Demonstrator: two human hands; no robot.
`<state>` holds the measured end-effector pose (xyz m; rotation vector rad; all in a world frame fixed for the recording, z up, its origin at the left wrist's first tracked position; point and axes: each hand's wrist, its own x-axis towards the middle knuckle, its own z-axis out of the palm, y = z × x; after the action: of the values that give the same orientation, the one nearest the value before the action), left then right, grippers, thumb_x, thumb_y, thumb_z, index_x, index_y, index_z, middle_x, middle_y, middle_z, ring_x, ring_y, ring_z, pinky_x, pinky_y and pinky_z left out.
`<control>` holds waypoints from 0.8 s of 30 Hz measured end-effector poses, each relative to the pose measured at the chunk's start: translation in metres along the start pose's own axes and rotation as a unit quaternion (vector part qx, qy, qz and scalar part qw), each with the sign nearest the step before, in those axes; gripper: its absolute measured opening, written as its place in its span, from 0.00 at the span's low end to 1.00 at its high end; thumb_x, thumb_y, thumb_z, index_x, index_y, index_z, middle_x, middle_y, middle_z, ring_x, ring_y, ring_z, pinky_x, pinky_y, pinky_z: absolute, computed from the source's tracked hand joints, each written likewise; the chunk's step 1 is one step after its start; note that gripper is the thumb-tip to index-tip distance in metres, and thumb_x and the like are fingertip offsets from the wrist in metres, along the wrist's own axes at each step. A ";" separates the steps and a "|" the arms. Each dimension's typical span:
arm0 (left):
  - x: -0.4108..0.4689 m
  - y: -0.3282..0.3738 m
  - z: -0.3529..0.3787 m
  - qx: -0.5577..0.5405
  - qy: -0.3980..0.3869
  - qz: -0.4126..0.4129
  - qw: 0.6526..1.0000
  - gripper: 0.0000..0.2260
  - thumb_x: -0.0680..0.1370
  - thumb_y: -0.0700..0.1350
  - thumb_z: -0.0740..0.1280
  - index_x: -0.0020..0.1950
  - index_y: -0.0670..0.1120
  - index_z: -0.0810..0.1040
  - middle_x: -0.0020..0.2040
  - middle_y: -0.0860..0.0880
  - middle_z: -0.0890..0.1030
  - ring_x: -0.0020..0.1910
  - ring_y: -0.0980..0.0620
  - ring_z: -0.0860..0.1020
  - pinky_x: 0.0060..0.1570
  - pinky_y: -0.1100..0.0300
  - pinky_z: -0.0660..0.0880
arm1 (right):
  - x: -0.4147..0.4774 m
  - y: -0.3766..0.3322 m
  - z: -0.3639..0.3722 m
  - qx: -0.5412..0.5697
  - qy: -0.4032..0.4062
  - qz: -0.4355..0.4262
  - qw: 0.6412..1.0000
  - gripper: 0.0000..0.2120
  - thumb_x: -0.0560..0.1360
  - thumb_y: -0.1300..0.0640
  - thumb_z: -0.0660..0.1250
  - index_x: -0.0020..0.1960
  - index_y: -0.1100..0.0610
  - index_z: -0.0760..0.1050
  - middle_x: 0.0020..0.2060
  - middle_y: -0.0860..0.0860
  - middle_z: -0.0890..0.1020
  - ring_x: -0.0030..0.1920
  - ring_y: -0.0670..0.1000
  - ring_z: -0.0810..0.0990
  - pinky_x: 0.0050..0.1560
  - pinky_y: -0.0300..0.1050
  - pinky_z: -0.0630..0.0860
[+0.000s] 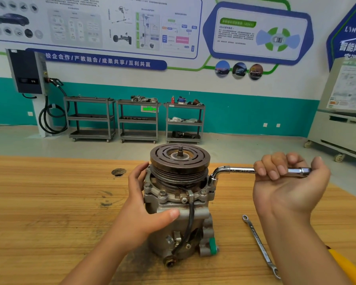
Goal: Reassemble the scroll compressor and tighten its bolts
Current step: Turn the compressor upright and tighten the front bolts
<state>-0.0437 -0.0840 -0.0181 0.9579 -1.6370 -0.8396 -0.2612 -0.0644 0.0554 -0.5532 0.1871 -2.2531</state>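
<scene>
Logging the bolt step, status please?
Left hand steadies compressor. Right hand grips L-wrench, socket end at the top flange. Spanner lies aside on table, nothing blocking.

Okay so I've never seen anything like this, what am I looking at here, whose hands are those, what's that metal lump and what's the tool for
There is no robot here. This is one picture from a camera worn on a person's head, looking forward and down, so the two hands are that person's own.

The metal lump is a compressor, standing upright on a wooden table with its grooved pulley on top. The left hand grips its side, probably to steady it. The right hand grips the handle of an L-shaped socket wrench. The wrench's bent end sits on the compressor's rim, among the bolts, so the person is likely turning one.

A spanner lies loose on the table to the right. Behind is a workshop with carts along the wall.
</scene>
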 end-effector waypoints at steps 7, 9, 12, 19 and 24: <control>0.001 -0.002 -0.002 0.009 0.001 0.005 1.000 0.43 0.54 0.63 0.73 0.57 0.81 0.48 0.62 0.76 0.61 0.55 0.79 0.68 0.45 0.80 0.69 | -0.024 0.006 0.012 -0.090 -0.002 -0.117 0.989 0.19 0.80 0.54 0.47 0.34 0.56 0.65 0.23 0.49 0.63 0.24 0.49 0.61 0.28 0.38 0.64; 0.001 -0.002 -0.002 0.009 -0.002 0.002 1.000 0.44 0.54 0.63 0.73 0.59 0.79 0.48 0.63 0.75 0.61 0.56 0.77 0.68 0.47 0.78 0.69 | -0.036 0.010 0.014 -0.123 -0.013 -0.163 0.979 0.18 0.79 0.54 0.47 0.33 0.57 0.66 0.23 0.49 0.65 0.25 0.49 0.63 0.29 0.39 0.66; 0.001 -0.002 -0.002 0.006 -0.006 0.001 1.000 0.45 0.54 0.63 0.73 0.62 0.75 0.48 0.65 0.73 0.61 0.59 0.72 0.69 0.50 0.75 0.68 | -0.055 0.019 0.014 -0.176 -0.055 -0.238 0.954 0.17 0.78 0.53 0.50 0.34 0.58 0.67 0.25 0.49 0.68 0.27 0.50 0.67 0.32 0.41 0.69; 0.000 -0.001 -0.002 0.024 -0.001 0.011 1.000 0.44 0.55 0.64 0.74 0.60 0.79 0.47 0.61 0.79 0.60 0.57 0.78 0.69 0.50 0.76 0.68 | -0.084 0.046 0.010 -0.344 -0.230 -0.360 0.836 0.16 0.81 0.54 0.52 0.35 0.54 0.65 0.32 0.47 0.68 0.36 0.45 0.70 0.37 0.38 0.68; 0.002 0.000 0.001 0.033 0.013 0.034 0.999 0.52 0.57 0.68 0.68 0.74 0.57 0.47 0.67 0.57 0.69 0.60 0.63 0.74 0.59 0.69 0.70 | -0.101 0.071 0.018 -0.540 -0.325 -0.350 0.693 0.18 0.81 0.42 0.50 0.41 0.53 0.64 0.37 0.46 0.68 0.41 0.47 0.66 0.43 0.43 0.66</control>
<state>-0.0444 -0.0857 -0.0179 0.9500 -1.6735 -0.7294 -0.1458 -0.0374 0.0163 -2.3352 1.1186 -2.2098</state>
